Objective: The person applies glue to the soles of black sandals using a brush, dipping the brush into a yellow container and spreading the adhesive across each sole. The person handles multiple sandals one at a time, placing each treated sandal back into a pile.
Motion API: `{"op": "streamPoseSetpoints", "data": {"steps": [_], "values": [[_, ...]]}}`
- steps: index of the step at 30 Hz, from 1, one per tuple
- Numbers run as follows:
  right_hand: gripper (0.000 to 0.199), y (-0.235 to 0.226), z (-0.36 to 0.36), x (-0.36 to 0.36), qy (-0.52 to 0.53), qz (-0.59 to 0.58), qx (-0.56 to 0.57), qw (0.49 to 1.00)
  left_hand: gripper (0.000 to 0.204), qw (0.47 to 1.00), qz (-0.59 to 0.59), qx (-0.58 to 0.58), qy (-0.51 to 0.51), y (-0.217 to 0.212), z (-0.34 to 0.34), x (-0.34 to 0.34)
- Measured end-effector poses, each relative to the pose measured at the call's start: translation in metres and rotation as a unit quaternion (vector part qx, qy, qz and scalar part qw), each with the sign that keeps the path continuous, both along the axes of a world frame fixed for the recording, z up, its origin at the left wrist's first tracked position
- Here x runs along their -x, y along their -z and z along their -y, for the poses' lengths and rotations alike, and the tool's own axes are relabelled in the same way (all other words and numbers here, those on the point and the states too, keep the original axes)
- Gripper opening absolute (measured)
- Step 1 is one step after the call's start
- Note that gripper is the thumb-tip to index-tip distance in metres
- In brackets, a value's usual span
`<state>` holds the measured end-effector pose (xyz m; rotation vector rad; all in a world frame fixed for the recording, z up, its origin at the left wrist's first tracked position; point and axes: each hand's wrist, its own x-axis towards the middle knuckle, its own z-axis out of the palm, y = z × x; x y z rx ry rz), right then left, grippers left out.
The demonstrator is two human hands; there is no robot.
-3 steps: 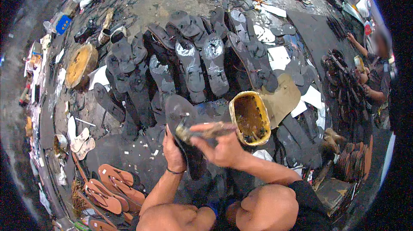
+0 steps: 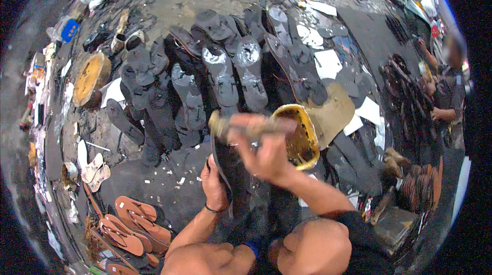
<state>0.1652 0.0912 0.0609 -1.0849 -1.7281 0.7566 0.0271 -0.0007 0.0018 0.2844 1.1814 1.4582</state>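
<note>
My left hand [image 2: 215,189] is closed round a dark sandal sole [image 2: 221,161], which is tipped nearly on edge before my knees. In my right hand [image 2: 269,158] I grip a brush [image 2: 241,125] with a thick, stained handle, blurred by motion. Its head is at the sole's upper edge; whether the two touch I cannot tell. Partly behind my right hand stands a yellow tub [image 2: 313,139] with brown residue inside. Beyond my hands lie several black sandals [image 2: 220,78], some with shiny wet-looking patches at the heel.
Brown flip-flops [image 2: 130,231] stand at the lower left. A round wooden block [image 2: 92,79] lies at the left. Tan sheet material [image 2: 335,116] and white scraps [image 2: 328,64] are right of the tub. Another person [image 2: 451,85] sits at the far right beside piled dark straps [image 2: 405,90].
The sole has turned from showing its broad face to nearly edge-on. My right hand and the brush have risen toward the sole's upper edge. The view has shifted slightly.
</note>
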Motion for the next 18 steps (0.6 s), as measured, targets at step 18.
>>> {"op": "streamPoseSetpoints", "data": {"steps": [18], "values": [[0.022, 0.016, 0.023, -0.012, -0.103, -0.197, 0.353, 0.909, 0.082, 0.959, 0.253, 0.088, 0.091, -0.021, 0.04, 0.043]]}}
